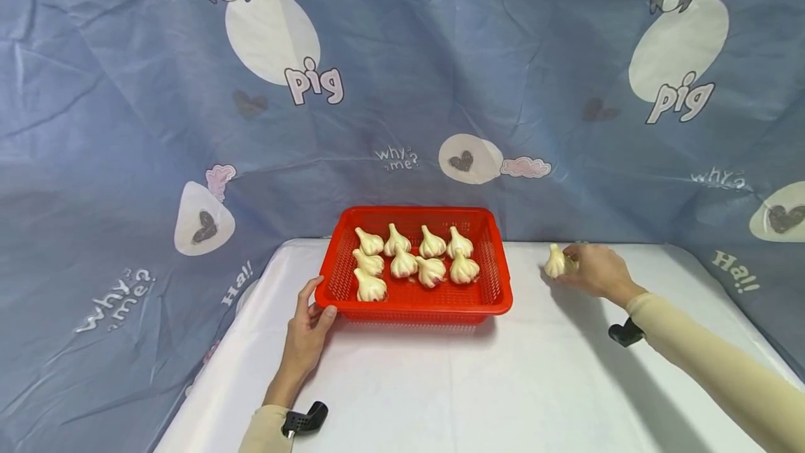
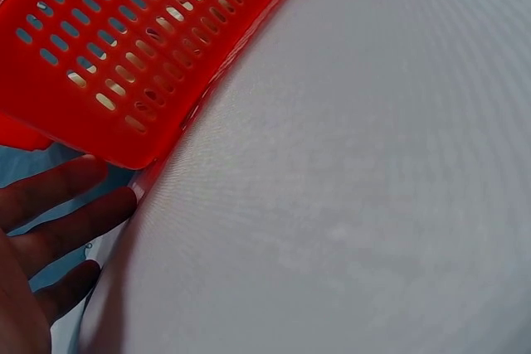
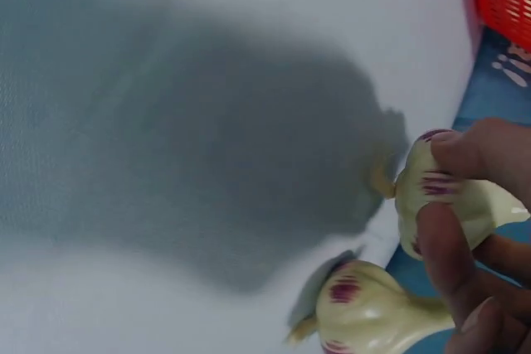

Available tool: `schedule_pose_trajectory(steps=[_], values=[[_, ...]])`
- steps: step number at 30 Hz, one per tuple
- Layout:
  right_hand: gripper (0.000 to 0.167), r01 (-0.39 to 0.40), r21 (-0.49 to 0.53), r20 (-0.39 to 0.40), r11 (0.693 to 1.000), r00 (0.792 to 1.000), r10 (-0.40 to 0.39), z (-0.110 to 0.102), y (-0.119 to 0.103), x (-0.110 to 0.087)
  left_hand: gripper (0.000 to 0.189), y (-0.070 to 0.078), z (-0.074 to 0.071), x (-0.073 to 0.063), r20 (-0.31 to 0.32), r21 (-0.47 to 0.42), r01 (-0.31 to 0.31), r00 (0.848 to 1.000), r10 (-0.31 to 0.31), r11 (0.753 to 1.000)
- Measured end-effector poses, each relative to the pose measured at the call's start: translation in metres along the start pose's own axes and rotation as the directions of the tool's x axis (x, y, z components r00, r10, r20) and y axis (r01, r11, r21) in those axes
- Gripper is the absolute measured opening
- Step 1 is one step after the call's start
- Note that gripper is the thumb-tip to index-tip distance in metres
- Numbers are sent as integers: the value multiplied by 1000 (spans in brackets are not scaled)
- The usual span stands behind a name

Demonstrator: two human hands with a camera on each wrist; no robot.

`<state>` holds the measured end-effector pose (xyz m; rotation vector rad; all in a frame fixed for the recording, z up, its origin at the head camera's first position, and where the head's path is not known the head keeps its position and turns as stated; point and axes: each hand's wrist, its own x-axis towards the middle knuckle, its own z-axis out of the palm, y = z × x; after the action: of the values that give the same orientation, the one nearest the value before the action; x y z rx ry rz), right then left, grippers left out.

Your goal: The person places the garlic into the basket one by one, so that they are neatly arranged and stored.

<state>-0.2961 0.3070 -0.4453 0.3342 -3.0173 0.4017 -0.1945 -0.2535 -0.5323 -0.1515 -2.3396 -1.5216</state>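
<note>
My right hand (image 1: 599, 271) pinches a garlic bulb (image 3: 419, 205) between thumb and fingers, at the right part of the table. A second garlic bulb (image 3: 365, 308) lies close beside it on the white cloth, mostly hidden by the hand in the head view. My left hand (image 1: 306, 334) rests at the front left corner of a red plastic basket (image 1: 415, 310), its thumb by the front rim. Nearly straight, spread fingers (image 2: 70, 221) touch the corner in the left wrist view. Several garlic bulbs (image 1: 431, 271) lie inside the basket, mostly toward its left and back.
A white cloth (image 1: 453, 390) covers the table, with the basket near its back edge. Behind it and at both sides hangs a blue printed curtain (image 1: 390, 89). Dark wrist cameras (image 1: 306, 418) are strapped to both wrists.
</note>
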Motion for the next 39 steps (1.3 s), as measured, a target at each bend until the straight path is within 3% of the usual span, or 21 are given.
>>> schedule_pose_trajectory(steps=[13, 24, 31, 39], values=[[63, 4, 213, 16, 977, 1000, -8, -27, -2, 4, 64, 2, 1, 0, -10, -25, -14, 1000, 14, 1000], [52, 83, 203, -58, 976, 996, -73, -55, -19, 17, 65, 2, 1, 1, -5, -21, -8, 1000, 8, 1000], [52, 106, 231, -44, 967, 994, -99, -65, -46, 26, 64, -2, 1, 1, -4, -42, -2, 1000, 1, 999], [45, 206, 234, -41, 950, 979, -202, -77, -88, 39, 65, 4, 2, 1, -21, -27, -20, 1000, 19, 999]])
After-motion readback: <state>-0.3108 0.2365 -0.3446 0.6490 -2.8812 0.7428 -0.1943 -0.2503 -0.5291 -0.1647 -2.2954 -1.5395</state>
